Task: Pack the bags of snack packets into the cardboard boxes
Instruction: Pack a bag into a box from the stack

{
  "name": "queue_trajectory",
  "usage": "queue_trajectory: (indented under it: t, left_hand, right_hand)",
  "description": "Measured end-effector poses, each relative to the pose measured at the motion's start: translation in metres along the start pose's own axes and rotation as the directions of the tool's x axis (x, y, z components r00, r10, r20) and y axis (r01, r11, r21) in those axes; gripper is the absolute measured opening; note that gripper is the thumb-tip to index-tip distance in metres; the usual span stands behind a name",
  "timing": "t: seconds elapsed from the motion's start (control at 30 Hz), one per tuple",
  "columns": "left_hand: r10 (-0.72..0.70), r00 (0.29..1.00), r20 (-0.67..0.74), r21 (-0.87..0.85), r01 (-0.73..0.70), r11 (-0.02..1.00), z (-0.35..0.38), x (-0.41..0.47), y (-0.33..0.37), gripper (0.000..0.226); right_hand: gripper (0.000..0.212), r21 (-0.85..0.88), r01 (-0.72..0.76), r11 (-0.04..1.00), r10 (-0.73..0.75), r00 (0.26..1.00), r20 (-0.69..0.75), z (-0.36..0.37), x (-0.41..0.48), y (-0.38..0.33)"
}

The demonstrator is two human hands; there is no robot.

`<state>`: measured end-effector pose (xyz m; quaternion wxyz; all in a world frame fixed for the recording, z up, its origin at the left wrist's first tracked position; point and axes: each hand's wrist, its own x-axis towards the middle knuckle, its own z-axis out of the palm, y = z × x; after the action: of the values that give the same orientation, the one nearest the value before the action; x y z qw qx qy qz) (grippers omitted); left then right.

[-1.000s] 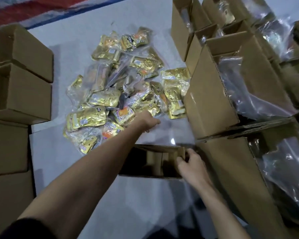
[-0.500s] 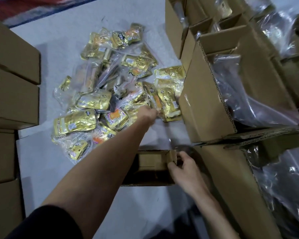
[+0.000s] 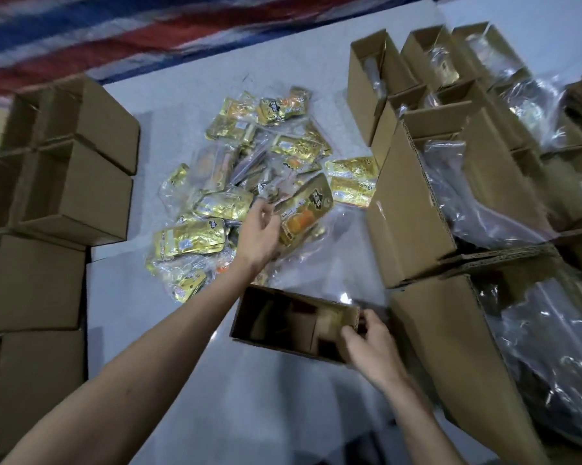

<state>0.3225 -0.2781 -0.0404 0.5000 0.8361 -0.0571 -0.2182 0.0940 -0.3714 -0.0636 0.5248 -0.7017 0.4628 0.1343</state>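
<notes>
A heap of clear bags of gold snack packets (image 3: 236, 182) lies on the pale floor ahead of me. My left hand (image 3: 261, 228) grips one bag of gold and orange packets (image 3: 304, 209), lifted and tilted at the heap's near right edge. Just below stands a small open cardboard box (image 3: 282, 322), empty inside with its flaps folded in. My right hand (image 3: 366, 344) holds that box by its right end.
Closed cardboard boxes (image 3: 71, 189) are stacked along the left. Open boxes holding clear bags (image 3: 450, 196) crowd the right side, near and far. A red, white and blue striped mat (image 3: 115, 38) lies beyond the pale floor.
My left hand closed on a bag at the heap's edge and raised it. My right hand kept its hold on the small box. The head view tilted up.
</notes>
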Motion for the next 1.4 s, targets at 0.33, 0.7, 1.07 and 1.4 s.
queue_trajectory:
  t: [0.33, 0.7, 1.07, 1.4]
  left_hand:
    - [0.184, 0.982, 0.028, -0.014, -0.184, 0.983, -0.073, -0.058, 0.012, 0.013]
    - [0.229, 0.967, 0.116, -0.473, -0.149, 0.868, -0.131, -0.122, 0.069, 0.003]
    - [-0.312, 0.895, 0.32, -0.545, 0.443, 0.712, -0.093, -0.123, 0.01, 0.016]
    - [-0.478, 0.761, 0.438, -0.111, 0.573, 0.812, -0.084, -0.136, -0.026, 0.029]
  right_hand:
    - [0.015, 0.012, 0.013, 1.0, -0.012, 0.999, -0.034, 0.009, -0.018, 0.006]
    - [0.086, 0.008, 0.17, 0.985, -0.166, 0.967, -0.194, 0.012, -0.041, 0.003]
    - [0.03, 0.542, 0.188, 0.819, -0.381, 0.885, 0.269, -0.004, -0.074, -0.023]
    - [0.05, 0.303, -0.266, 0.915, -0.019, 0.723, 0.691, -0.023, -0.104, -0.002]
